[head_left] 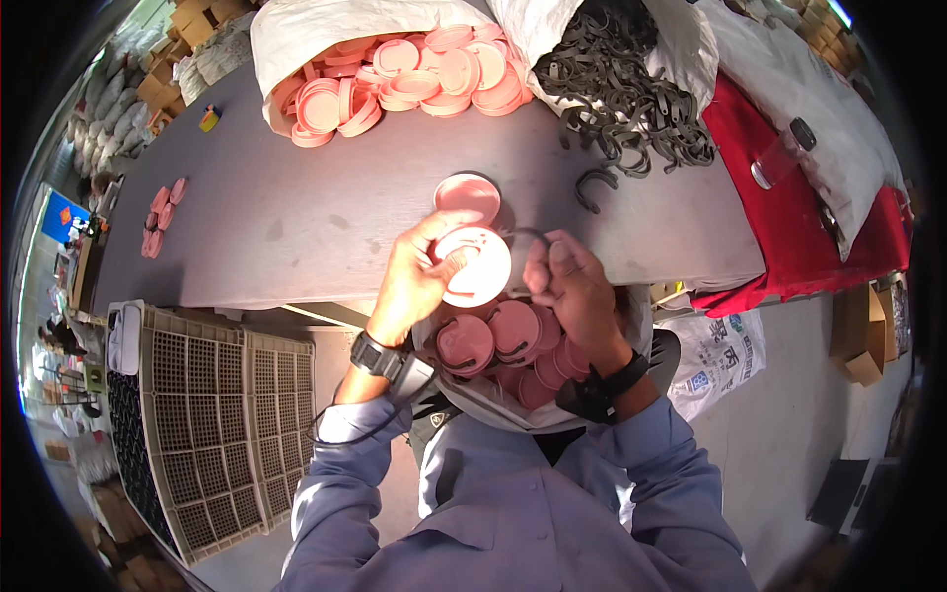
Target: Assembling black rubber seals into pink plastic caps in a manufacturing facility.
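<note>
Gripped in my left hand is a round pink lid, brightly lit, with my thumb pressed on its face. My right hand is closed beside it, slightly blurred, its fingertips on a dark curved handle that reaches to the lid's right edge. Just beyond, a second pink lid lies on the table. Below my hands, an open sack at my lap holds several pink lids, some with dark handles across them.
On the grey table, a white sack spills pink lids at the back. Next to it, another sack spills dark handles. Small pink lids sit at far left. A clear jar rests on red cloth. Plastic crates stand lower left.
</note>
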A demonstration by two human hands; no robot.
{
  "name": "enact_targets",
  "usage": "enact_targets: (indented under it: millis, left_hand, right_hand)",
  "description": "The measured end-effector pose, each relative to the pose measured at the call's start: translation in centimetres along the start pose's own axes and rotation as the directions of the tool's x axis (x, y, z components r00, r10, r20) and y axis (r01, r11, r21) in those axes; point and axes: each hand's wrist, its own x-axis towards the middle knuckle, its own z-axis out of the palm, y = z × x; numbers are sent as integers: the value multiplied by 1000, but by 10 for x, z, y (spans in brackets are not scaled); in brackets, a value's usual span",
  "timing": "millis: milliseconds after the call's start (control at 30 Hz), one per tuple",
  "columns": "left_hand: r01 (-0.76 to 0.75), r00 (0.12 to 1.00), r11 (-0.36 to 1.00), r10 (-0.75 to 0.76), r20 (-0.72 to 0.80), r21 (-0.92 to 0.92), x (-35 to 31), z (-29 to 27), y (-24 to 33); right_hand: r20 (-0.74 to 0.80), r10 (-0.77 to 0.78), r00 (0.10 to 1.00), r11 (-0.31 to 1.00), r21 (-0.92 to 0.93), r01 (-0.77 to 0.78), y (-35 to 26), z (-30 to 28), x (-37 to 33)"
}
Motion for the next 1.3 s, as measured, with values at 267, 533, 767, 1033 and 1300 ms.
enact_targets:
  millis: [267, 533, 767, 1033, 1300]
  left_hand:
    - [13, 999, 997, -16, 35, 81, -16, 17, 6]
    - [60, 998, 996, -62, 22, 69, -15, 15, 4]
    - [96, 994, 988, -101, 41, 117, -16, 21, 0]
    - [78, 997, 992, -79, 12, 102, -23, 17, -8]
    - [252, 967, 966, -253, -19, -57, -20, 19, -4]
  right_hand:
    - [30, 113, 993, 993, -32, -112, 14, -1, -9]
    - [-199, 125, 972, 971, -176, -161, 20, 34, -32]
    - [-368, -41, 929, 976, -215, -42, 62, 52, -43]
    - [-285, -271, 919, 788, -615, 41, 47, 25, -42]
    - [351, -364, 863, 389, -784, 483, 22, 32, -49]
